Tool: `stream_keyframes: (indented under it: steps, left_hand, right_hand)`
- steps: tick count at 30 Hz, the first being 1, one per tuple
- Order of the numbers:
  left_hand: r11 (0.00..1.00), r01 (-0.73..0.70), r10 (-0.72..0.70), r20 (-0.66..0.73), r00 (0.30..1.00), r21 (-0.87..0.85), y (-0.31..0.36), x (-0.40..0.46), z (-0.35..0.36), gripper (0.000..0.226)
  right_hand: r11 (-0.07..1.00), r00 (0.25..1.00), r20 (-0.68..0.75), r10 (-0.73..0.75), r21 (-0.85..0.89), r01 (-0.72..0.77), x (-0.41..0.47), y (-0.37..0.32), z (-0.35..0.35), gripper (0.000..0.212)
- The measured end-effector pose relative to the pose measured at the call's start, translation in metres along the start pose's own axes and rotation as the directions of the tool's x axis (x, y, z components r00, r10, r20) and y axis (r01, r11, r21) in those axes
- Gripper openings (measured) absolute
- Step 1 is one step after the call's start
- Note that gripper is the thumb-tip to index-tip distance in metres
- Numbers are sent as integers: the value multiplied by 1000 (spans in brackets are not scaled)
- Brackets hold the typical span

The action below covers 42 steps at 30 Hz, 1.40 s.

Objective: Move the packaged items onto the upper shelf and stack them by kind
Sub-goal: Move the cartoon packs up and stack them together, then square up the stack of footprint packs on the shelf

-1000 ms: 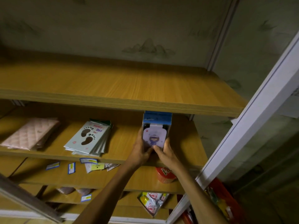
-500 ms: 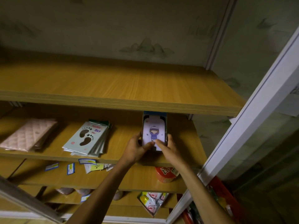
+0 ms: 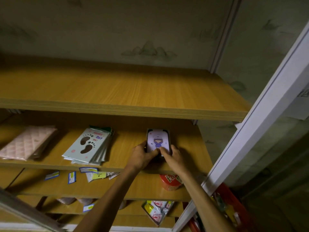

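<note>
Both hands, left hand (image 3: 142, 155) and right hand (image 3: 173, 154), grip the cartoon-print packet (image 3: 158, 141) with curled fingers on the middle shelf (image 3: 187, 148). Best square it flat, clear of the footprint cards (image 3: 90, 144).

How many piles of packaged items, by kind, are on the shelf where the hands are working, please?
Quilted pink packs: 1 pile
Footprint cards: 1 pile
Cartoon-figure packs, held by the left hand and right hand: 1 pile
Total: 3 piles
</note>
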<state>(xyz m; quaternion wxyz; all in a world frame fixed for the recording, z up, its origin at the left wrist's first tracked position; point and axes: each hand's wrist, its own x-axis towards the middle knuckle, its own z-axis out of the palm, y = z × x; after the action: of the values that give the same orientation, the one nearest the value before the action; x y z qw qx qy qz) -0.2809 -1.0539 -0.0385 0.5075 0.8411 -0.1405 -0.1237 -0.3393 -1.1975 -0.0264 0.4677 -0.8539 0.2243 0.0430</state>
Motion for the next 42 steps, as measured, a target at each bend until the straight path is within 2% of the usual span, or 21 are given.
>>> stream_keyframes:
  steps: [2, 4, 8, 11, 13, 16, 20, 24, 27, 31, 36, 42]
  left_hand:
    - [999, 18, -18, -10, 1000, -29, 0, -1, 1, 55]
    - [999, 18, -19, -33, 999, -41, 2, -2, 3, 56]
    - [999, 42, -43, -60, 997, -17, 9, -5, 3, 80]
    - [999, 34, -33, -76, 997, 22, 15, -10, -3, 84]
    - [997, 14, -8, -91, 996, 74, 17, -14, -12, 80]
    - [967, -63, 94, -113, 989, 247, 15, -22, -32, 73]
    - [882, -93, 172, -132, 976, 461, 5, -35, -73, 75]
    - [850, -78, 179, -146, 973, 521, -4, -54, -119, 79]
    - [824, -20, 129, -153, 980, 566, -17, -66, -156, 86]
    - [760, -11, 135, -142, 981, 650, -48, -77, -203, 93]
    - [755, -1, 112, -127, 986, 655, -77, -82, -255, 100]
    - [794, -38, 65, -22, 998, 606, -105, -75, -289, 103]
  right_hand:
    - [1000, 1000, -24, -7, -16, 6, -1, 0, 1, 91]
    - [1000, 999, -36, -14, -27, 13, -1, -1, 1, 89]
    - [999, 999, -32, 14, -29, -15, -3, -3, -1, 87]
    - [1000, 999, -43, 2, -4, -2, -6, -4, -7, 83]
    - [998, 994, -89, -61, -37, 58, -8, -6, -11, 78]
    - [960, 960, -135, -247, -171, 223, -12, -15, -11, 65]
    - [873, 899, -30, -437, -254, 416, -20, -40, 3, 60]
    - [831, 871, 74, -486, -270, 486, -26, -64, 27, 59]
    - [812, 857, 108, -504, -279, 513, -28, -79, 47, 59]
    - [805, 858, 89, -506, -308, 507, -28, -95, 81, 63]
    - [820, 887, 56, -459, -358, 447, -32, -115, 127, 59]
    - [919, 965, 24, -261, -299, 256, -39, -132, 172, 71]
